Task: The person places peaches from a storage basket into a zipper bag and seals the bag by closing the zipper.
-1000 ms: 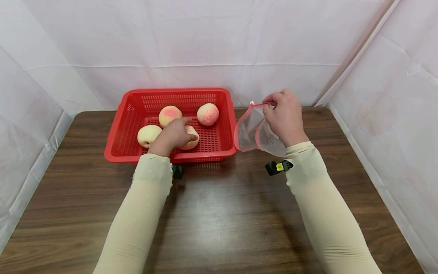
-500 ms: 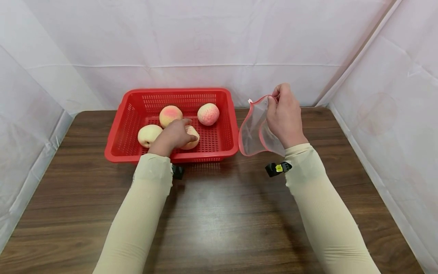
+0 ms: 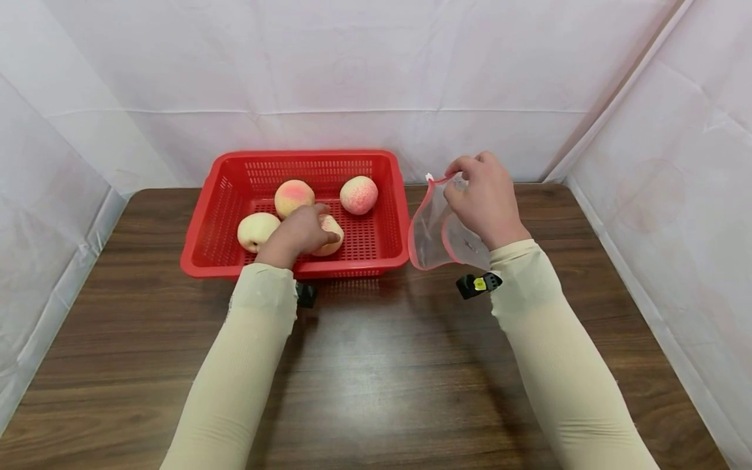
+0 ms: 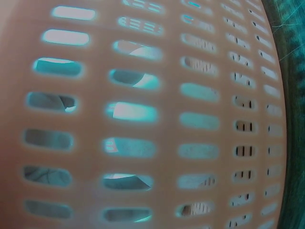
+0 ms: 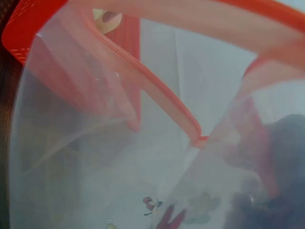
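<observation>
In the head view my left hand (image 3: 296, 234) reaches into a red plastic basket (image 3: 352, 266) and holds a pale peach (image 3: 333, 226), thumb and fingers on either side of it. The peach sits low at the basket's front; my hand covers its left part. Just right of the basket, my right hand (image 3: 483, 196) pinches the edge of a clear zip bag (image 3: 427, 238) with red trim. The bag's mouth gapes open, and its red zip strip (image 5: 157, 90) crosses the right wrist view. Only slotted basket wall (image 4: 167, 133) fills most of the left wrist view.
Also in the basket are a pink-topped peach (image 3: 294, 198), a speckled pink peach (image 3: 359, 195) and a pale yellow fruit (image 3: 257, 232). The basket stands on a dark wooden table (image 3: 364, 391). White sheeting (image 3: 329, 72) hangs behind and along both sides.
My right hand rose with the bag's edge, then came back down and slightly left. The bag's left side sits a little farther right than at first. My left hand keeps its hold on the peach.
</observation>
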### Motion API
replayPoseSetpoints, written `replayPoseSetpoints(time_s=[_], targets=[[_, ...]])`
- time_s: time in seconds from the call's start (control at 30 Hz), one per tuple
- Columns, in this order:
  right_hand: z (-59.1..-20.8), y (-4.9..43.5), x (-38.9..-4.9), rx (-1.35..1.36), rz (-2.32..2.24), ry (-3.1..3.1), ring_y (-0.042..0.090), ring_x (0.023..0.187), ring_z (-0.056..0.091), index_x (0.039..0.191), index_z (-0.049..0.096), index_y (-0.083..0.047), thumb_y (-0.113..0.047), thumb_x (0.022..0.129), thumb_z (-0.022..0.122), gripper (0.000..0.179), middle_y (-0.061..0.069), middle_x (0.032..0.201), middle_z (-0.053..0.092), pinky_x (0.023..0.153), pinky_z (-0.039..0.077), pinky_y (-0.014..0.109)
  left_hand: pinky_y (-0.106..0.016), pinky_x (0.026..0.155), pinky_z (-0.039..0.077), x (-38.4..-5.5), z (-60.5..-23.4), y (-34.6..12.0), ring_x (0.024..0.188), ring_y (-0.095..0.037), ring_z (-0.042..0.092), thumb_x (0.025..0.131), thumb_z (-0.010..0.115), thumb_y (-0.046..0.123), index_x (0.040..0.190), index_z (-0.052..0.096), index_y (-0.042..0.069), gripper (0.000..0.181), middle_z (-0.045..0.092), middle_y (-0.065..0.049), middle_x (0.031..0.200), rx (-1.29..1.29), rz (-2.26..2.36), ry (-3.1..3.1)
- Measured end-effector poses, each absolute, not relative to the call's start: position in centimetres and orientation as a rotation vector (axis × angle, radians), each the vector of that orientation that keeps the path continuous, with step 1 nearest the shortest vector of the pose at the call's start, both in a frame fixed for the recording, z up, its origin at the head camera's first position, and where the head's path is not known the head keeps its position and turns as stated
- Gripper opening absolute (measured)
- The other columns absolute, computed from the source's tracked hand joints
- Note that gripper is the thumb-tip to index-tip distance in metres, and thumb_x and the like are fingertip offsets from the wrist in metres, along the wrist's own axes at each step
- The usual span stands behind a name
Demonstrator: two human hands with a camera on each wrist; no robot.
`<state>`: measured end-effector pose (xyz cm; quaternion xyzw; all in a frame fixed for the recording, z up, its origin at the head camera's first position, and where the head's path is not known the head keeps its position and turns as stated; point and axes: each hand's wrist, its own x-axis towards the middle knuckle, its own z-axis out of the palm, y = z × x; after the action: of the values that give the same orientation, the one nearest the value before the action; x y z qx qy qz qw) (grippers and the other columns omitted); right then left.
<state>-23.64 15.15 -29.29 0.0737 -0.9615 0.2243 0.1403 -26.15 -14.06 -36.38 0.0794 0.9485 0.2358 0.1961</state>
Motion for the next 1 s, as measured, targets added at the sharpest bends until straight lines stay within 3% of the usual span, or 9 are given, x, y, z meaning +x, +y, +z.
replayPoseSetpoints(time_s=[0.23,0.63,0.83,0.9,1.0], targets=[[-28.6,14.9,-23.6,0.165,0.498,-2.820,0.027,0.081,0.057,0.096,0.072,-0.016,-0.028,0.091,0.065,0.014,0.008,0.106,0.058,0.064,0.050,0.045,-0.048,0.111,0.036,-26.2,-36.5,-14.0,0.132,-0.036,0.045,0.089,0.065,0.027,0.147,0.038,0.003,0.067,0.047,-0.021,0.144,0.249,0.645,2.676],[-30.1,15.0,-24.4,0.170,0.537,-2.608,0.033,0.080,0.061,0.107,0.058,-0.014,-0.034,0.100,0.051,0.022,0.013,0.097,0.064,0.061,0.047,0.051,-0.049,0.110,0.037,-26.1,-36.6,-14.0,0.130,-0.034,0.045,0.088,0.066,0.025,0.146,0.040,0.003,0.067,0.048,-0.020,0.143,0.242,0.687,2.665],[-30.7,15.2,-24.6,0.129,0.535,-2.619,0.037,0.060,0.057,0.109,0.043,-0.010,-0.042,0.102,0.038,0.033,0.016,0.074,0.060,0.052,0.041,0.046,-0.048,0.110,0.037,-26.2,-36.7,-14.0,0.130,-0.034,0.046,0.088,0.065,0.025,0.146,0.039,0.003,0.067,0.048,-0.021,0.142,0.244,0.680,2.663],[-30.8,15.2,-24.6,0.134,0.534,-2.615,0.037,0.055,0.054,0.108,0.042,-0.009,-0.043,0.102,0.038,0.034,0.016,0.066,0.055,0.049,0.039,0.044,-0.048,0.110,0.037,-26.2,-36.7,-14.0,0.130,-0.034,0.046,0.088,0.066,0.025,0.146,0.040,0.003,0.067,0.048,-0.021,0.142,0.240,0.679,2.665],[-30.6,15.2,-24.4,0.163,0.578,-2.635,0.036,0.057,0.055,0.110,0.041,-0.009,-0.040,0.100,0.047,0.032,0.014,0.070,0.058,0.052,0.039,0.043,-0.048,0.110,0.037,-26.2,-36.8,-14.1,0.129,-0.034,0.046,0.087,0.066,0.025,0.145,0.040,0.004,0.067,0.048,-0.021,0.142,0.231,0.676,2.664]])
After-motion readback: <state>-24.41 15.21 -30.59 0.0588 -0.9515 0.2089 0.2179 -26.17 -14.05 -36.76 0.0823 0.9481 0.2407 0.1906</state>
